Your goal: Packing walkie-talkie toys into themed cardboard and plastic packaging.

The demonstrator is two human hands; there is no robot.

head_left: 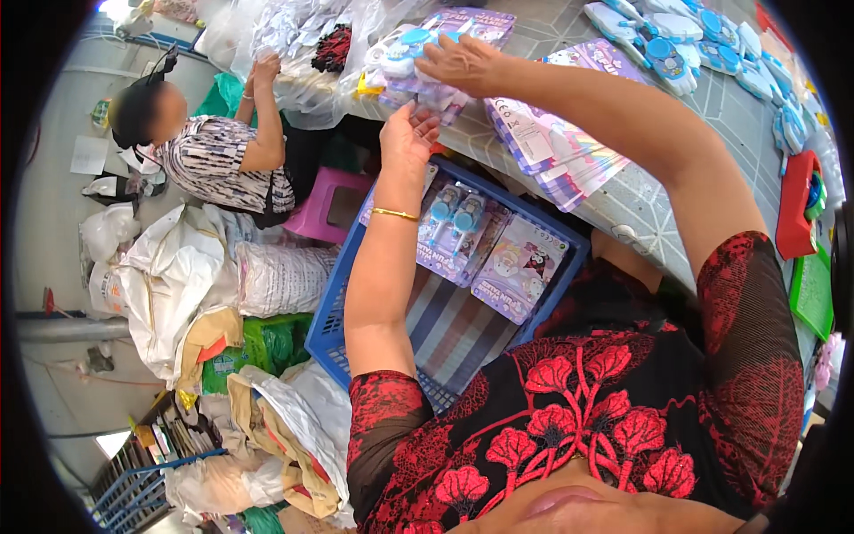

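Note:
My right hand [464, 67] reaches across the table and lies with fingers stretched over a blue-and-white toy walkie-talkie [414, 37], pressed against a printed purple card. Just below the table edge, my left hand [409, 138] is turned palm up, its fingers loosely curled and apart close to the card's lower edge. Nothing shows in its palm. Under my left arm stands a blue plastic basket [569, 245] holding packaged toy sets [455, 222] and a purple printed package [519, 267]. A fanned stack of printed cards [556, 147] lies on the table right of my hands.
Many blue-and-white toys [676, 53] are heaped on the patterned table [623, 200] at the far right. A red container [798, 205] stands by its edge. At left, another person [218, 160] sits by a pink stool [327, 206]. White sacks [178, 276] crowd the floor.

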